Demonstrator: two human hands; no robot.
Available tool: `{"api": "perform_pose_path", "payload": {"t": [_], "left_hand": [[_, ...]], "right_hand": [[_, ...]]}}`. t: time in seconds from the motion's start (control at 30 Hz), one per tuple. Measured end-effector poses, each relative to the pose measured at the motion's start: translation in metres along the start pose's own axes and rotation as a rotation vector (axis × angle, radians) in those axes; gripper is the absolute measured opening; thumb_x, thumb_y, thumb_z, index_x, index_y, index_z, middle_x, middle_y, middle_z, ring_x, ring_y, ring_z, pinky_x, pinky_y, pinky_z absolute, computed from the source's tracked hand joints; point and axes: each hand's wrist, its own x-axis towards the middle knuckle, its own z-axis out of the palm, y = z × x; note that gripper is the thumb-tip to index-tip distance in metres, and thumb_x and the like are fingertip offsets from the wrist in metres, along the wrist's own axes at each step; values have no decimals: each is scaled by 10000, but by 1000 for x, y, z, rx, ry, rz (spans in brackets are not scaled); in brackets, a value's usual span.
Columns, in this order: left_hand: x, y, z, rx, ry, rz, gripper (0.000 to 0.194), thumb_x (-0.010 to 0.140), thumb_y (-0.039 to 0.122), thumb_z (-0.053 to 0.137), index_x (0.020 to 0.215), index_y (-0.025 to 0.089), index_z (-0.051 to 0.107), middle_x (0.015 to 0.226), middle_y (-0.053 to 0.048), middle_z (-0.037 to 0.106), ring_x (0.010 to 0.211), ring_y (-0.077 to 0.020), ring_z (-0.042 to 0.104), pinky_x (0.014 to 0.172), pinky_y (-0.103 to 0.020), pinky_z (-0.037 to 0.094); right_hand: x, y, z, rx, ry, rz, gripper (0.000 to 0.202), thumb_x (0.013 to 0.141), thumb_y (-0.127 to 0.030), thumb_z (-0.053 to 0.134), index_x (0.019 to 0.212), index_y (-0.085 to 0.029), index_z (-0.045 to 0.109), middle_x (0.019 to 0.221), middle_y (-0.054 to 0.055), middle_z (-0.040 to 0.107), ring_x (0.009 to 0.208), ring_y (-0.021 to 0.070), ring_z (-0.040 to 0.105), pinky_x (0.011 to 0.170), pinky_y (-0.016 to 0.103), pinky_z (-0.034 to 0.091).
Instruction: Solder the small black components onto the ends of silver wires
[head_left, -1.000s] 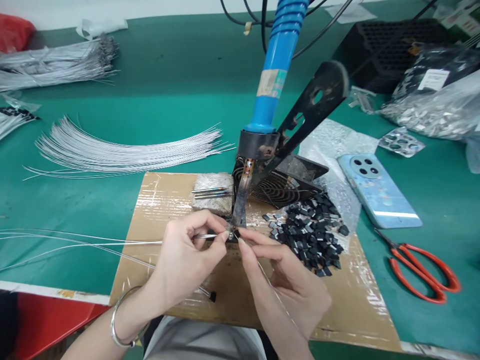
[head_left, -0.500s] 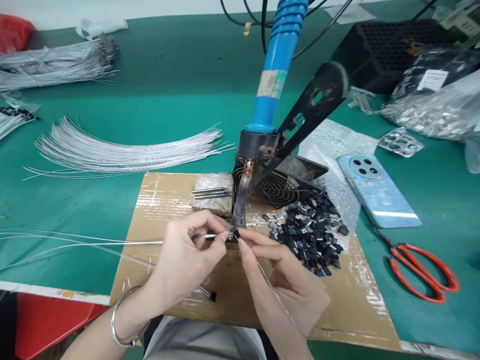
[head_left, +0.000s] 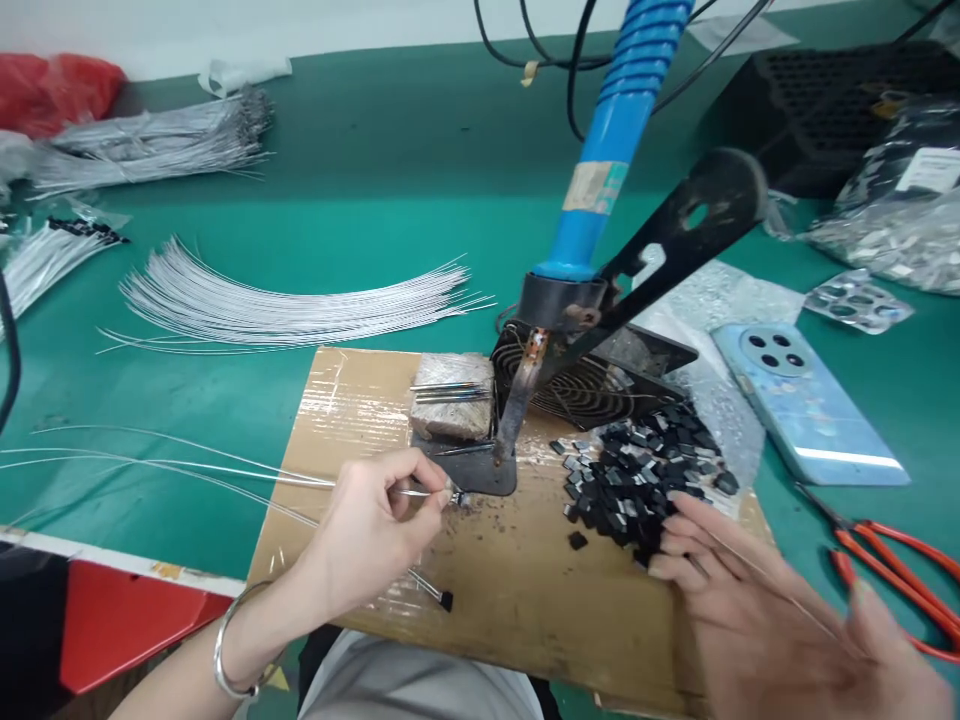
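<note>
My left hand [head_left: 382,530] is closed in a pinch on thin white wires [head_left: 300,480], whose small metallic end sticks out past the fingertips over the cardboard [head_left: 540,610]. My right hand [head_left: 757,590] is at the right edge of the pile of small black pieces [head_left: 637,470], fingertips touching or just over it. A thin wire lies across its palm and fingers; the hand is partly blurred. The blue soldering iron [head_left: 585,200] slants down in its black stand, tip above a dark plate [head_left: 480,470] just beyond my left hand.
A fan [head_left: 577,385] lies behind the iron. Scissors with red handles [head_left: 900,570] and a blue phone [head_left: 810,400] are on the right. A fanned bundle of white wires [head_left: 300,310] lies at the left, and a short wire with a black end [head_left: 435,590] is near the front.
My right hand has left the wire end by my left hand and moved right to the black pieces. A black piece now lies apart from the pile. The view has shifted.
</note>
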Motion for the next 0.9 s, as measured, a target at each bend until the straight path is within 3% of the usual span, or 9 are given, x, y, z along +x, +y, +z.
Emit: {"api": "perform_pose_path", "payload": {"t": [0.07, 0.17, 0.3, 0.43, 0.6, 0.7, 0.77, 0.83, 0.9], "left_hand": [[-2, -2, -2, 6, -17, -5, 93, 846, 225, 671, 777, 166, 693, 895, -79, 757, 542, -96, 354, 497, -254, 257], [-4, -1, -3, 11, -33, 18, 97, 862, 216, 667, 778, 169, 679, 897, -71, 747, 547, -95, 339, 493, -254, 236], [-4, 2, 1, -13, -31, 37, 68, 861, 211, 667, 802, 178, 678, 868, -68, 729, 618, -127, 497, 530, -255, 325], [-3, 7, 4, -52, -26, 13, 76, 837, 225, 667, 775, 182, 653, 827, -65, 714, 687, -160, 586, 584, -272, 405], [6, 12, 8, -45, 11, -5, 94, 802, 257, 661, 747, 181, 651, 827, -65, 714, 691, -167, 580, 588, -284, 404], [13, 15, 11, -39, 9, 2, 89, 798, 249, 660, 740, 181, 653, 785, -47, 694, 634, -146, 523, 557, -278, 366], [16, 18, 12, -40, 6, 9, 83, 796, 233, 665, 730, 184, 650, 767, -39, 690, 614, -139, 509, 543, -274, 355], [17, 21, 13, -51, 9, 17, 85, 794, 222, 672, 719, 186, 649, 772, -42, 698, 629, -146, 542, 540, -269, 367], [18, 23, 13, -68, 14, 24, 93, 790, 220, 680, 710, 187, 645, 782, -48, 706, 663, -160, 586, 544, -265, 383]], "right_hand": [[2, 7, -13, -57, 15, 4, 496, 955, -546, 537, 920, -164, 852, 834, 144, 786, 657, 229, 697, 505, 336, 579], [-5, 22, -15, -181, -4, -118, 369, 948, -470, 603, 816, -198, 814, 627, 50, 705, 475, 183, 612, 438, 305, 513], [-27, 32, 10, -341, -192, -249, 448, 1051, -491, 538, 895, -175, 814, 723, 50, 699, 547, 154, 640, 493, 269, 515], [-43, 29, 40, -355, -335, -365, 367, 1104, -356, 473, 1030, -225, 807, 825, 25, 670, 599, 118, 619, 522, 242, 497], [-47, 26, 59, -373, -359, -263, 261, 1109, -354, 432, 1240, -258, 636, 866, -1, 725, 631, 143, 639, 599, 285, 533], [-43, 24, 61, -479, -370, -300, 177, 1096, -344, 456, 1020, -248, 584, 751, -30, 657, 619, 141, 594, 605, 275, 475], [-39, 22, 61, -556, -394, -346, 281, 1094, -318, 456, 830, -240, 514, 685, -40, 556, 602, 136, 527, 592, 274, 412], [-37, 20, 63, -565, -431, -396, 314, 1092, -276, 451, 784, -234, 496, 744, -25, 563, 670, 138, 549, 628, 268, 417], [-37, 19, 66, -514, -448, -438, 261, 1085, -237, 466, 833, -235, 534, 929, 4, 659, 864, 143, 646, 747, 251, 476]]}}
